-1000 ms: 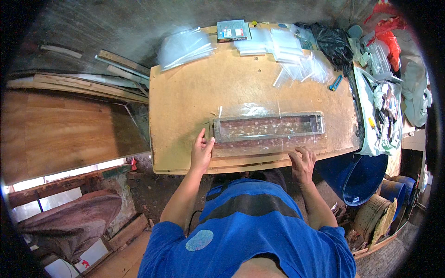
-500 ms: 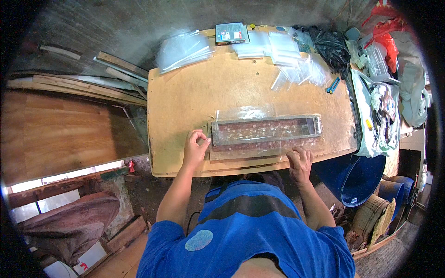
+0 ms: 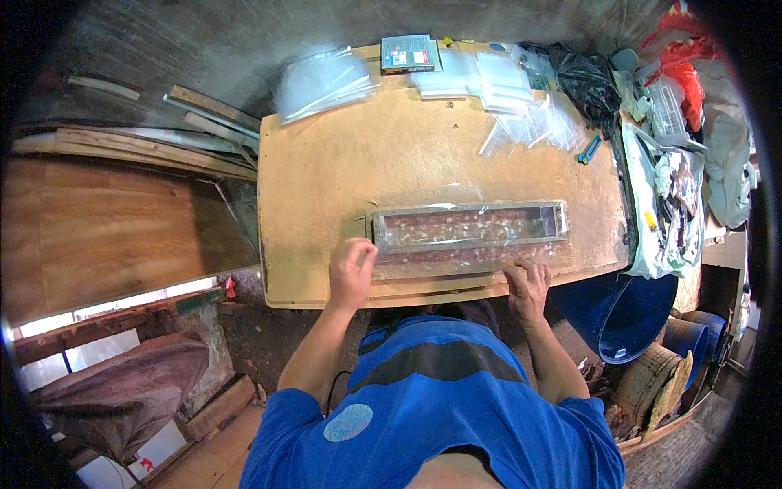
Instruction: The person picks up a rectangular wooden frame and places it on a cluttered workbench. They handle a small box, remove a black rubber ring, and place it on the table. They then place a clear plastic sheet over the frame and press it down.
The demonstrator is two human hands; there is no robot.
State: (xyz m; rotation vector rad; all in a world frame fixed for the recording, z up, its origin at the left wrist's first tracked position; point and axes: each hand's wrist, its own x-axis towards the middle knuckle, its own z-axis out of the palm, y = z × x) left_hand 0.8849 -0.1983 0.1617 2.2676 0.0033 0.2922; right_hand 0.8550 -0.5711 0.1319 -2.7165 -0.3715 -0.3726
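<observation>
A long, narrow rectangular frame (image 3: 472,244) with grey edges lies on the near part of the wooden table. Through its opening shows a mottled reddish-brown surface (image 3: 456,226). Clear plastic film (image 3: 448,194) glints along the frame's far side and over its front. My left hand (image 3: 352,273) is at the frame's near left corner, thumb and fingertips pinched together; what they hold, if anything, is too small to make out. Beside the near right corner, my right hand (image 3: 529,287) has its fingers curled in at the table's front edge, their tips partly hidden.
Clear plastic sheets (image 3: 324,84) are stacked at the far left; more plastic sleeves (image 3: 498,80) lie at the far right. Between them is a small box (image 3: 405,54). A blue cutter (image 3: 590,150) lies near a black plastic bag (image 3: 580,81). A blue barrel (image 3: 627,318) stands below the right edge.
My left hand has moved slightly right and toward me along the frame's left end. The film strip behind the frame shows less than before. My right hand has stayed nearly still.
</observation>
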